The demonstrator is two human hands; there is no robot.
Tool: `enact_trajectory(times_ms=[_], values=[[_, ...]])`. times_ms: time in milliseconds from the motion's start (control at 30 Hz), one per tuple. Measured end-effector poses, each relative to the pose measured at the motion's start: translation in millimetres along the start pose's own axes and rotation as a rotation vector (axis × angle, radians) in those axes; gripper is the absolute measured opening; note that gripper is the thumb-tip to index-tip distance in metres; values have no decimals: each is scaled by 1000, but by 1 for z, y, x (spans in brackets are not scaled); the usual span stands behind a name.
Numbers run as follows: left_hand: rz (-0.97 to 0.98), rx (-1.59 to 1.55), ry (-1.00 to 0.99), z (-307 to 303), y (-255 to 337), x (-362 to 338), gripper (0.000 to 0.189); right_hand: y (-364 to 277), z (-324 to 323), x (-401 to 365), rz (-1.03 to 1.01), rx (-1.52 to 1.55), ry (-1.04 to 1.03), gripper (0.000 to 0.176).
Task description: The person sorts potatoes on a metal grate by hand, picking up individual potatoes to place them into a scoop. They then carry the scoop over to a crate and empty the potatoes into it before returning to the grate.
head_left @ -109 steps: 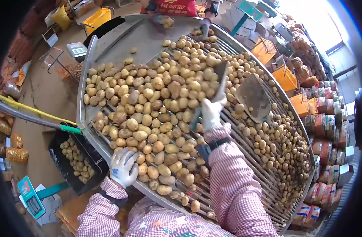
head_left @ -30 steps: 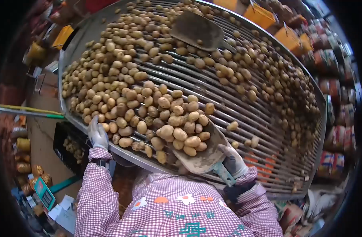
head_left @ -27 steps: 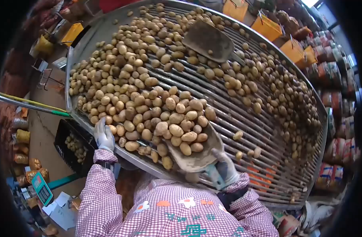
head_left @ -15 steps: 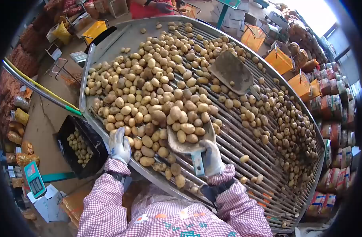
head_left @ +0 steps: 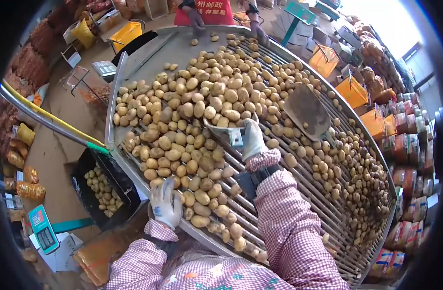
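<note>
My right hand (head_left: 253, 139), in a whitish glove, is closed on a metal scoop (head_left: 235, 138) at its handle end. The scoop's blade is pushed into the heap of potatoes (head_left: 221, 99), with several lying on it and hiding most of it. My left hand (head_left: 166, 205), gloved too, rests at the near rim of the sorting table (head_left: 112, 106), fingers stretched towards the potatoes beside it. A second, dirt-covered scoop (head_left: 307, 112) lies on the slatted part, right of the heap, with no hand on it.
A black crate (head_left: 122, 186) holding potatoes stands left of the table, beside a green digital scale (head_left: 43, 229). Across the table are another person's gloved hands (head_left: 196, 21). Orange baskets (head_left: 353, 93) and stacked sacks (head_left: 400, 166) line the right side.
My right hand has pushed the scoop forward, farther into the heap. My left hand stays by the near rim. The other person has come closer, with hands at the table's far end.
</note>
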State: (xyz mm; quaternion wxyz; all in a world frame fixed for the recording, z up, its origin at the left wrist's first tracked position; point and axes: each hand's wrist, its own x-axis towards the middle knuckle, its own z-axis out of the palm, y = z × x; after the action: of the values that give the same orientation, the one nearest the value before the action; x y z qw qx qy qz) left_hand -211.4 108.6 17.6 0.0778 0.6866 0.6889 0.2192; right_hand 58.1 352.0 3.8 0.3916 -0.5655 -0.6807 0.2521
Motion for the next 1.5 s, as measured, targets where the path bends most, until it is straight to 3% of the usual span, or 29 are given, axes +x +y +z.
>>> enact_trajectory(times_ms=[67,133,167,233,267,300,333,367,400,500,533,567,600,700,800,867,933,967,1033,1067,1133,1200,1267,1333,1367,1500], values=[[-34,-38,-33,-1,0,1,48,-18,8,25,-86,-135,4,30],[-34,-46,-46,-9,4,5,48,-34,22,62,12,-160,-17,26],[-26,-60,-59,-11,5,7,48,-10,45,97,33,-60,-42,25],[-14,-72,-53,-10,4,9,48,-10,57,126,-56,-97,-37,24],[14,-87,-44,-12,3,8,49,-44,39,130,-167,-233,0,23],[20,-80,-34,-12,4,9,48,-54,34,136,-149,-244,-42,22],[24,-81,-32,-13,3,10,48,-25,57,161,134,231,-73,20],[23,-74,-35,-13,2,9,48,11,82,188,415,707,33,19],[25,-71,-39,-11,3,9,48,-21,61,181,789,1070,46,19],[53,-30,-18,-3,-2,4,52,-23,-4,159,551,356,-133,34],[71,-30,-15,-3,-3,3,52,-18,-11,158,589,176,-9,40],[62,-21,-17,-3,-2,3,51,-5,-29,141,394,212,28,52],[57,-13,-22,-3,-1,3,51,-15,-60,125,383,-92,-26,53],[69,15,24,1,-1,0,48,-63,-135,37,176,-184,28,55],[120,-38,32,9,-6,-1,44,-35,-183,-41,-91,-455,213,63],[172,40,52,20,-20,-3,43,-21,-215,-106,-36,-458,282,68],[161,60,30,21,-21,-2,45,-19,-254,-171,197,-298,313,74],[151,45,15,20,-19,-1,45,-5,-271,-208,114,-443,354,75],[115,30,-14,21,-22,0,45,34,-304,-290,187,-477,475,77],[106,28,-30,24,-30,1,44,50,-323,-332,334,-361,561,77],[106,-5,-10,32,-43,3,44,64,-370,-417,413,135,780,77],[51,-43,-13,36,-46,4,43,32,-416,-468,689,-135,945,75],[-38,-183,-29,35,-32,3,43,27,-454,-514,765,-70,1117,77],[-103,-88,-28,45,-43,5,44,53,-482,-571,895,-337,1231,78],[-144,-101,-34,56,-59,6,44,60,-493,-585,895,-338,1239,78],[-167,7,-17,60,-7,-13,47,105,-522,-616,1029,-711,1268,77]])
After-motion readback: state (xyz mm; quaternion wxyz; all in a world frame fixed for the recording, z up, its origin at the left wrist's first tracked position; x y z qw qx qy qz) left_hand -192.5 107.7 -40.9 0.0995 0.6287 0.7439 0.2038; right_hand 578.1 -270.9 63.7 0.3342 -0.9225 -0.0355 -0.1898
